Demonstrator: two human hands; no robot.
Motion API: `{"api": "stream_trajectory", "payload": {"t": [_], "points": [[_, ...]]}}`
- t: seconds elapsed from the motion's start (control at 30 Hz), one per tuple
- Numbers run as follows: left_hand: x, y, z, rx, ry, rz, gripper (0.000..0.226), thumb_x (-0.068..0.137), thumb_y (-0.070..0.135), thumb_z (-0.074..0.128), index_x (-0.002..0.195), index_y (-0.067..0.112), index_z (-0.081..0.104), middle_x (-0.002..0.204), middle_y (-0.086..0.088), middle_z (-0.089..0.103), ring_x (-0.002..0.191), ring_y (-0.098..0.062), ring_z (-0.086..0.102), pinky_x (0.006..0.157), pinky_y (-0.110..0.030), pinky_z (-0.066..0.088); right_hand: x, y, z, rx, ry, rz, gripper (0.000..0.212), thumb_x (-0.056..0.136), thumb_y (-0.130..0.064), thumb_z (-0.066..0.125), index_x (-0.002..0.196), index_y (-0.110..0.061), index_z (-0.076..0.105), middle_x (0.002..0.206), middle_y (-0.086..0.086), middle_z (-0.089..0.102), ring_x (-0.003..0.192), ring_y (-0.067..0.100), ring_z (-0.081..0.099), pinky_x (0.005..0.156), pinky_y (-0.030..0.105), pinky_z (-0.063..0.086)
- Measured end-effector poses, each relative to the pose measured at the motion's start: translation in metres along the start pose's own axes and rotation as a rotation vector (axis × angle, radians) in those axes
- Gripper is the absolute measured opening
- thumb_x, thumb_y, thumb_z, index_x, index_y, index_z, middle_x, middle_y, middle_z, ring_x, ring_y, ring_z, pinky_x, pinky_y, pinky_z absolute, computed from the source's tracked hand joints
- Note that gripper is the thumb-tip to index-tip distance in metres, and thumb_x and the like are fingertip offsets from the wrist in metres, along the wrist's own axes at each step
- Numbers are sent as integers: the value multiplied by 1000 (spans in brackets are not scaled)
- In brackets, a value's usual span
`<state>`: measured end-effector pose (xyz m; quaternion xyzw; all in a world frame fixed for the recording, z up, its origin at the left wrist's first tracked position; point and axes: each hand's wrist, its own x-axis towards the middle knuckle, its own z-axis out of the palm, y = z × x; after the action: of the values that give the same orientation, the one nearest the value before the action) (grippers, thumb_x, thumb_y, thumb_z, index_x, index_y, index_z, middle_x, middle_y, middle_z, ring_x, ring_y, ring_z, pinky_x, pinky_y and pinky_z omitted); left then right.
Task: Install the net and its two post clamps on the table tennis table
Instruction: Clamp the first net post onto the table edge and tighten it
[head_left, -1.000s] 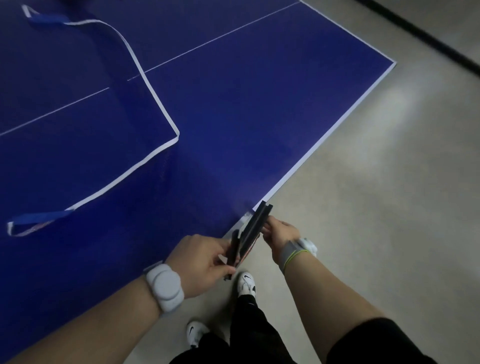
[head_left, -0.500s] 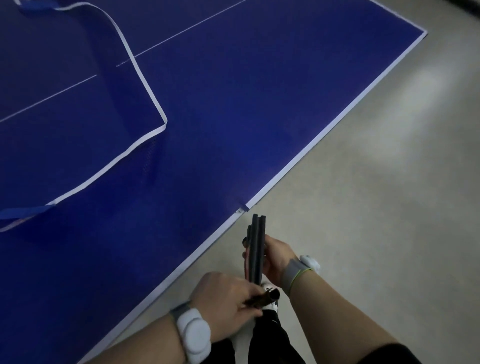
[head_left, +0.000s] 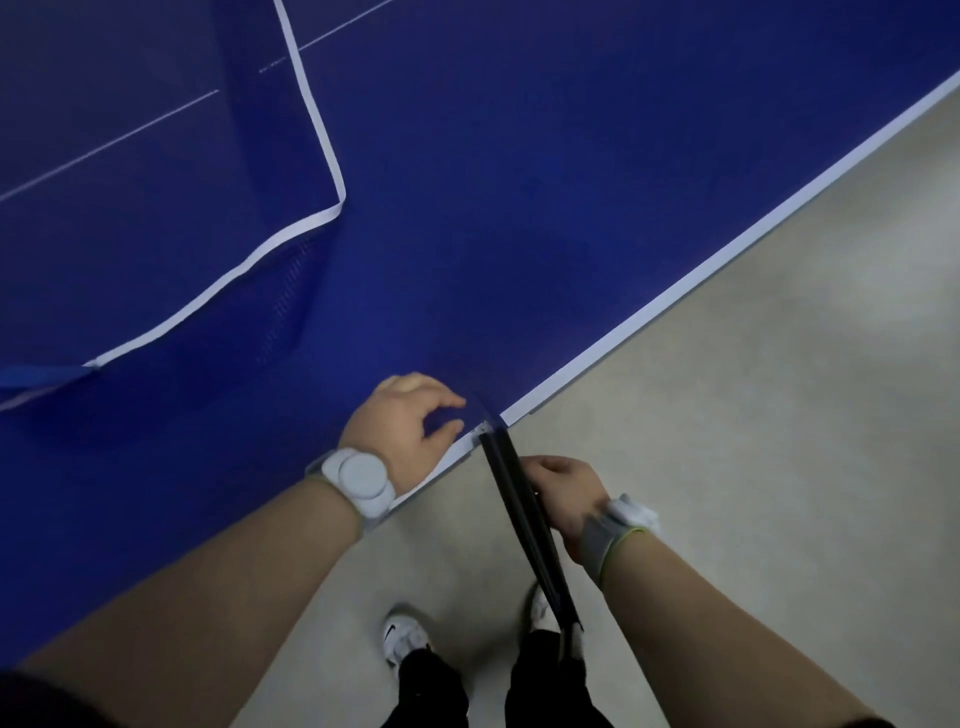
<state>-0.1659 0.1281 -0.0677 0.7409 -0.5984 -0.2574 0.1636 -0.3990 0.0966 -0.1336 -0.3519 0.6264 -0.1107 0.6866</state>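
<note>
The blue table tennis table (head_left: 571, 182) fills the upper left, its white-edged side running diagonally above the pale floor (head_left: 779, 415). The net (head_left: 291, 291) lies loose and folded on the tabletop, well apart from the hands, its white band bent at a corner. A long black post clamp (head_left: 524, 514) slants from the table's edge down toward the person's shoes; its top end appears to touch the edge, though blur hides the contact. The right hand (head_left: 563, 493) is wrapped around the clamp's middle. The left hand (head_left: 405, 431) rests on the tabletop beside the clamp's top, fingers loosely curled and holding nothing.
</note>
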Motion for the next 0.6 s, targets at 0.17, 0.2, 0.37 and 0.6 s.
{"api": "stream_trajectory", "payload": {"t": [0.17,0.2,0.37,0.6], "points": [[19,4,23,-4,-56,-18,27,95,48,65,117,35,75,117,14,64,114,-15,55,95,-25,42,21,0,-2,-46,-30,-24,21,80,-31,73,91,-21,87,87,16,82,72,27,73,73,44,62],[23,7,27,-6,-67,-25,27,95,51,63,115,37,75,114,16,64,111,-13,56,92,-27,47,25,0,-4,-60,-35,-31,22,79,-32,72,91,-20,87,87,20,81,73,27,73,74,45,62],[35,21,31,69,-84,-43,30,94,58,56,104,38,76,94,16,63,92,-10,57,76,-35,57,32,-4,-8,-59,-66,-51,19,84,-27,72,92,-19,87,89,23,81,72,28,73,70,42,61],[47,38,46,244,12,-95,47,99,63,38,85,28,66,88,9,59,89,-18,56,66,-38,55,43,-9,-1,2,-97,-49,20,84,-27,74,95,-16,87,89,17,82,77,30,76,73,40,63]]}}
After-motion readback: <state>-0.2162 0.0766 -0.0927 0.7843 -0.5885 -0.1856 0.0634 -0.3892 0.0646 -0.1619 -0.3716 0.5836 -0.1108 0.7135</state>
